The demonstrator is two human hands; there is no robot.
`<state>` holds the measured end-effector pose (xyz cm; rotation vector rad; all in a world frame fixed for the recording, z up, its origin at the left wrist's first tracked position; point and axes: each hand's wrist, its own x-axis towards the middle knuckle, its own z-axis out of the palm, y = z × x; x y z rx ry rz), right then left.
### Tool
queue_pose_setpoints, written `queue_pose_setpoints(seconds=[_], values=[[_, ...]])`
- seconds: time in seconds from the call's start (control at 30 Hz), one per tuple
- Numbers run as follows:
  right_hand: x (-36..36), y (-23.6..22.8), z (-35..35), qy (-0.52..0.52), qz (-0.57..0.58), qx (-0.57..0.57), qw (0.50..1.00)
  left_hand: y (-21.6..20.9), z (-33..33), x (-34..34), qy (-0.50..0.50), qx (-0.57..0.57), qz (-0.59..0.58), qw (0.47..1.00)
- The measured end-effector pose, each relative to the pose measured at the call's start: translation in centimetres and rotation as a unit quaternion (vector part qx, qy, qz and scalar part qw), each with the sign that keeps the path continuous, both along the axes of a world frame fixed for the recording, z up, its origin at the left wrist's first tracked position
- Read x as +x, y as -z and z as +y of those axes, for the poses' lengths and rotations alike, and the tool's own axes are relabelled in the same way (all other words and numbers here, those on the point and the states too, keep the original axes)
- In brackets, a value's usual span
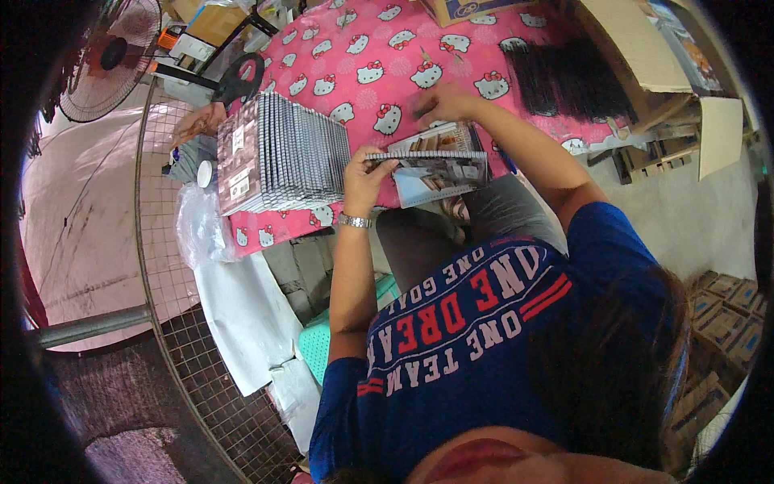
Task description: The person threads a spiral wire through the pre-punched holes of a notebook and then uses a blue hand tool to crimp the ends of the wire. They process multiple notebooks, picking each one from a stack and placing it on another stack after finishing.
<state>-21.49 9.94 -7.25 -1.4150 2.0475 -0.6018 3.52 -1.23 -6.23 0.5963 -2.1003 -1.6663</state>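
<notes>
My left hand point(364, 179) pinches the left end of a spiral notebook point(439, 179) with a photo-printed cover, tilted at the table's near edge. Its wire-bound edge runs along the top. Just behind it, another printed cover or open part point(451, 137) shows, partly hidden by the held notebook. My right hand point(445, 105) hovers beyond the notebook over the pink tablecloth. Its fingers are bent together and slightly blurred, so whatever they hold is not clear. To the left of my left hand stands a tall stack of spiral notebooks point(282, 153).
A pink patterned cloth covers the table point(371, 101). A bundle of thin black strands point(564, 77) lies at its right, beside open cardboard boxes point(637, 48). Black tape roll point(242, 77), clear plastic bag point(201, 222) and fan point(113, 52) are left. A green stool point(316, 347) stands below.
</notes>
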Motion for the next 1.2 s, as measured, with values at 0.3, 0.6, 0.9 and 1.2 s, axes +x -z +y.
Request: queue_pose_setpoints(seconds=[0.3,0.6,0.9,1.2], values=[[1.9,8.1,13.3,0.234,0.17,-0.116,0.95,1.1,3.2,0.3,-0.175,-0.075,0.154,0.97],[5.2,6.3,15.4,0.285,0.018,-0.217,0.934,2.7,2.3,-0.2,-0.22,-0.114,0.074,0.966],[13.2,-2.4,7.4,-0.021,0.05,-0.373,0.926,2.5,2.8,0.2,-0.207,-0.22,0.044,0.952],[13.9,-3.1,6.6,0.007,-0.114,-0.205,0.972,1.8,3.7,0.3,-0.219,-0.284,0.087,0.93]])
